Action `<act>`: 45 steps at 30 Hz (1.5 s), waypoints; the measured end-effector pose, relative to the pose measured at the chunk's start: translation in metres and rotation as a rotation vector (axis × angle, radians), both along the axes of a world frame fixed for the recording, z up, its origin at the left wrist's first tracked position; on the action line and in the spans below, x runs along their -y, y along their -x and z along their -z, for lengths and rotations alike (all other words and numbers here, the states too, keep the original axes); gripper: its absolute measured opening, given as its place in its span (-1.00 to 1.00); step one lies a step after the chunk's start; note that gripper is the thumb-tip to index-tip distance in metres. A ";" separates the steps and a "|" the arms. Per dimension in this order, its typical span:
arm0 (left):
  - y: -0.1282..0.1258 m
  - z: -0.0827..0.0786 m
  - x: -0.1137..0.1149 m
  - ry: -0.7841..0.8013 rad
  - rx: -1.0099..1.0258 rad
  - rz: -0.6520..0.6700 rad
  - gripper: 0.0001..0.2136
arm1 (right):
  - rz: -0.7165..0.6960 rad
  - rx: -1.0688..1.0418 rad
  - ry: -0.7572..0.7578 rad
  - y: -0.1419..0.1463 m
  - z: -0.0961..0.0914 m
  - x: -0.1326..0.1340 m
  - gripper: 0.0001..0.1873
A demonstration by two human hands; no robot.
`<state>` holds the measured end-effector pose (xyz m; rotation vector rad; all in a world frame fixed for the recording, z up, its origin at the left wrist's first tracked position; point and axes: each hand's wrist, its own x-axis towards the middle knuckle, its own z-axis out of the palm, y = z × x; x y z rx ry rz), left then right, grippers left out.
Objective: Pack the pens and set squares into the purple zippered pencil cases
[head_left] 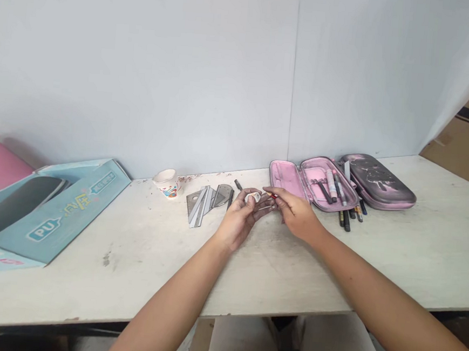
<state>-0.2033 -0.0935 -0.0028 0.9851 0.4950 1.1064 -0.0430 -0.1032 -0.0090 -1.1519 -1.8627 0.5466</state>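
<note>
My left hand (pixel 242 216) is cupped palm-up over the table, its fingers curled around a small white object (pixel 253 197), possibly an eraser. My right hand (pixel 294 212) meets it from the right and pinches a thin red-tipped item (pixel 272 195) at the fingertips. An open pink pencil case (pixel 299 178) lies just behind the right hand, with several pens in its right half. Clear rulers and set squares (pixel 208 198) lie left of my left hand.
A small patterned paper cup (pixel 166 182) stands near the wall. A light blue box (pixel 53 210) sits at the left, with a pink item behind it. Loose pens (pixel 351 214) lie by the case's dark lid (pixel 380 182). The table's front edge runs close to my lap.
</note>
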 end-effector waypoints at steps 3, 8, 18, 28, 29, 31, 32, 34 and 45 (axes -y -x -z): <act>0.001 0.000 0.000 -0.002 -0.035 -0.012 -0.72 | 0.060 -0.049 -0.012 0.000 0.001 -0.002 -0.61; -0.009 -0.007 -0.006 -0.006 -0.128 -0.064 -0.72 | 0.217 -0.235 0.006 -0.011 -0.001 -0.013 -0.76; -0.070 -0.007 -0.009 -0.047 -0.286 0.065 -0.68 | 0.883 0.376 -0.018 -0.069 0.006 -0.033 -0.65; -0.050 -0.016 -0.010 -0.125 -0.441 -0.040 -0.74 | 0.952 0.395 -0.077 -0.080 0.009 -0.030 -0.63; -0.041 -0.019 -0.012 -0.134 -0.448 -0.058 -0.75 | 0.954 0.375 -0.106 -0.083 0.007 -0.029 -0.64; -0.018 -0.024 -0.017 -0.149 -0.455 -0.101 -0.75 | 0.938 0.344 -0.170 -0.087 0.001 -0.030 -0.68; -0.005 -0.026 -0.020 -0.154 -0.459 -0.128 -0.75 | 0.920 0.335 -0.201 -0.087 -0.004 -0.032 -0.70; 0.024 -0.031 -0.025 -0.162 -0.473 -0.195 -0.76 | 0.871 0.323 -0.253 -0.080 -0.015 -0.038 -0.72; 0.198 -0.029 0.005 -0.122 -0.616 -0.562 -0.85 | 0.127 0.384 -0.348 0.147 -0.042 -0.091 -0.75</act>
